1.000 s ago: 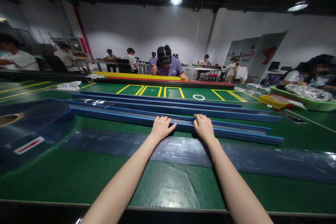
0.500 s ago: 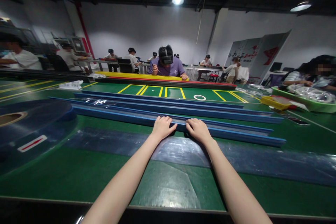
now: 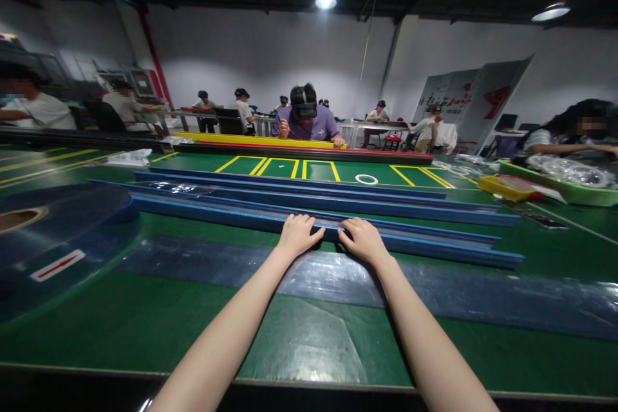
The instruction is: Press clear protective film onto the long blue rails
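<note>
A long blue plastic channel (image 3: 444,246) with raised edges lies across the green table in front of me. My left hand (image 3: 298,235) is closed over its near edge, fingers inside the channel and thumb along the near side. Just to the right, my right hand (image 3: 363,238) grips the same edge, its thumb pointing toward the left one. Behind this piece lies a second blue channel (image 3: 410,209), which neither hand touches. Under my forearms a flat strip of clear bluish film (image 3: 333,277) runs sideways across the table.
A big roll of bluish film (image 3: 87,222) sits at the left. Farther back are a white ring (image 3: 366,179), yellow tape lines and yellow and black bars (image 3: 232,138). A phone (image 3: 545,221), a yellow tray (image 3: 506,188) and a green tray (image 3: 555,190) stand right. A co-worker (image 3: 309,119) sits opposite.
My right hand has shifted very slightly left along the channel; my left hand keeps its place. At the far right, a person's forearm has moved outward over the green tray.
</note>
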The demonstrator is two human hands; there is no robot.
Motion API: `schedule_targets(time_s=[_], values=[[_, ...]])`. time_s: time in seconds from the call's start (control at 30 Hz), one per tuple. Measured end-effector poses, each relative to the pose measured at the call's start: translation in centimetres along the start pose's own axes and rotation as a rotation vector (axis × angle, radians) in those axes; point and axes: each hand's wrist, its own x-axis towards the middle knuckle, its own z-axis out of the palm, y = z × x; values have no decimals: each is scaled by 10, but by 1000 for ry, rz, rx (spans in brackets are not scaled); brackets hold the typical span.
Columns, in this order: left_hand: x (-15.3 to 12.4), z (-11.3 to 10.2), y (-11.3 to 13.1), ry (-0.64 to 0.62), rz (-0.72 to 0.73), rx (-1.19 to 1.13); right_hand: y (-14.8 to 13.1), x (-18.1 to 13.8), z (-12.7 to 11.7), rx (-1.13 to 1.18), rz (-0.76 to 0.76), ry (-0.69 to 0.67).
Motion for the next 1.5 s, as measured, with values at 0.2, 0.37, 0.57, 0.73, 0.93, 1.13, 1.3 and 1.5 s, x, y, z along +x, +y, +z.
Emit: schedule_targets(time_s=[0.2,0.37,0.57,0.73,0.93,1.13,1.3,1.5], values=[[1,-1,0,-10,-12,-10,0,0,1,-22,-18,-1],[1,0,1,-4,-15,-12,1,0,1,-14,-20,-4],[-1,1,0,20,5,-18,-1,2,0,-49,15,128],[-2,1,0,28,16,-7,-5,8,2,-32,63,282],[-2,1,0,34,29,12,-2,11,19,-19,116,162],[-2,2,0,54,32,7,-3,13,18,-85,189,144],[-3,1,0,62,33,-9,-6,15,15,-126,236,114],[-3,1,-1,69,45,-40,-8,15,13,-115,246,144]])
